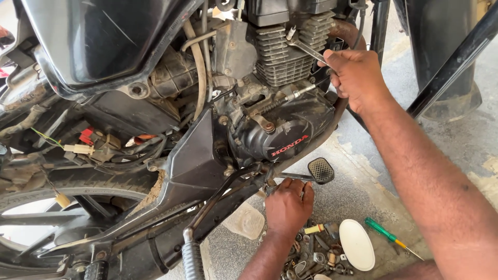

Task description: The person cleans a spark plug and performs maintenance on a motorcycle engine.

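Right hand (357,78) gripped the shank of a stiff, probably oil-slick steel spanner (306,49) seated at the motorcycle's finned cylinder (282,57), best held far out for leverage, while left hand (288,205) clasped the footpeg bar (293,178).

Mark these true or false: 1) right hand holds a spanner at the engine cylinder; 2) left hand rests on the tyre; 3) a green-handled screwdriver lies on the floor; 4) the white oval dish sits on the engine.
1) True: the right hand holds a spanner at the finned cylinder.
2) False: the left hand is at the brake pedal lever.
3) True: the screwdriver lies there.
4) False: the white dish lies on the floor.
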